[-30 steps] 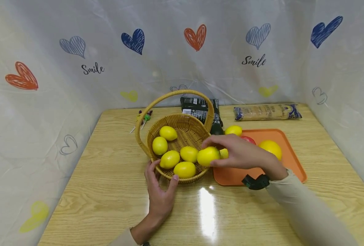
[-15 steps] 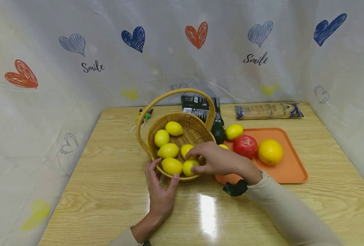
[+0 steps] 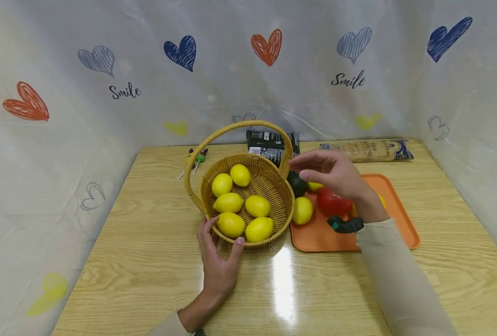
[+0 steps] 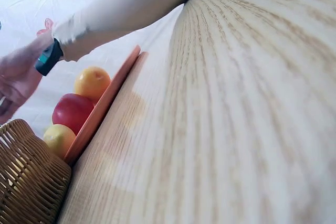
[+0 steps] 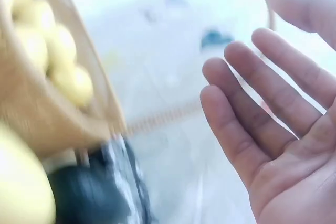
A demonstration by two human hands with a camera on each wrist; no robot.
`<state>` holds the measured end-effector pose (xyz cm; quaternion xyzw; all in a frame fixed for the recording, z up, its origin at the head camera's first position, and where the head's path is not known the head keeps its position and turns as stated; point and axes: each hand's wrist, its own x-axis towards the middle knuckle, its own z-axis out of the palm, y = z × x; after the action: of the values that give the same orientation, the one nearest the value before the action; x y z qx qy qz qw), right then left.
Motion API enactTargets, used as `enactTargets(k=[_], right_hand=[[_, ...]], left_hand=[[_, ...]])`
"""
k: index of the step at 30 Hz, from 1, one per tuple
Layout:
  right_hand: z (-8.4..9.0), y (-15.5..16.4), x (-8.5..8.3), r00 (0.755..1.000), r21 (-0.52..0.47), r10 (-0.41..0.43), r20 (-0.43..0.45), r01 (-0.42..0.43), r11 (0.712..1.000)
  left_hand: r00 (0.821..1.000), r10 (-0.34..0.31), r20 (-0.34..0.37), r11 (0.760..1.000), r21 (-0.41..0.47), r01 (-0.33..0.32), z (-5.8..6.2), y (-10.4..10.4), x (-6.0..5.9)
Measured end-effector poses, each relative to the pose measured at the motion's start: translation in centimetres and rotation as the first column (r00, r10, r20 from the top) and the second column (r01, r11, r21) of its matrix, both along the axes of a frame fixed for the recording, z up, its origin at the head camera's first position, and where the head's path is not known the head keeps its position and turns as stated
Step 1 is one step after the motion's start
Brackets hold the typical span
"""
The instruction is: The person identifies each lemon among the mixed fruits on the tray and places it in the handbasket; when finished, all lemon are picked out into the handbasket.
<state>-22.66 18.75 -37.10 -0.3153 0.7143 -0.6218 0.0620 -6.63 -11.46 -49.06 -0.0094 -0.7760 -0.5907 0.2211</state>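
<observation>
A round wicker basket (image 3: 288, 219) with a tall arched handle stands in the middle of the table. Several lemons (image 3: 257, 206) lie loose on its bottom, mostly toward the left and front. My left hand (image 3: 219, 275) grips the front left of the basket's rim, thumb and index finger at the edge. My right hand (image 3: 337, 172) hangs above the orange tray (image 3: 315, 245) with nothing in it. In the right wrist view its fingers (image 5: 278, 93) are extended and the palm is bare. Below it on the tray sit a lemon (image 3: 302, 211) and a red pomegranate (image 3: 331, 201).
A dark green avocado (image 3: 297, 184) sits at the tray's back left corner. The pomegranate partly hides an orange (image 4: 92, 82) in the left wrist view. At the back lie a black packet (image 3: 267, 145), a long noodle-like package (image 3: 370, 150) and some lollipops (image 3: 199, 159).
My right hand set a lemon into the front of the basket, let go, and moved up and right over the tray. The left hand stays at the rim; lemons inside have shifted slightly.
</observation>
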Motion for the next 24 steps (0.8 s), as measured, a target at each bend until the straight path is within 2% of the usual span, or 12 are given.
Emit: enactTargets(k=[5, 7, 10, 14, 19, 21, 24], right_hand=[[-1.4, 3.5, -1.7, 0.982, 0.023, -0.186, 0.016, 0.186, 0.982], [-2.0, 4.5, -2.1, 0.968, 0.073, -0.248, 0.026, 0.246, 0.967], [-2.6, 5.3, -2.4, 0.950, 0.164, -0.307, 0.062, 0.293, 0.942], [-3.1, 5.9, -2.8, 0.943, 0.317, -0.323, 0.075, 0.285, 0.905], [-3.8, 6.2, -3.5, 0.962, 0.506, -0.271, 0.025, 0.222, 0.834], [-4.0, 6.2, -3.6, 0.963, 0.538, -0.266, 0.035, 0.206, 0.817], [-4.2, 6.1, -3.7, 0.960, 0.555, -0.272, 0.066, 0.191, 0.809]], left_hand=[[1.000, -0.003, -0.012, 1.000, -0.008, 0.003, -0.2, -0.1, 0.0], [1.000, -0.002, -0.014, 1.000, -0.009, 0.002, -0.2, -0.1, 0.1], [1.000, -0.002, -0.014, 1.000, -0.004, 0.002, -0.3, -0.1, 0.1], [1.000, -0.006, -0.012, 1.000, 0.000, 0.006, -0.3, -0.1, 0.1], [1.000, -0.006, -0.009, 1.000, 0.004, 0.006, -0.3, -0.1, 0.1], [1.000, -0.008, -0.008, 1.000, 0.006, 0.008, -0.2, -0.1, 0.1], [1.000, -0.009, -0.008, 1.000, 0.006, 0.009, -0.2, -0.1, 0.0]])
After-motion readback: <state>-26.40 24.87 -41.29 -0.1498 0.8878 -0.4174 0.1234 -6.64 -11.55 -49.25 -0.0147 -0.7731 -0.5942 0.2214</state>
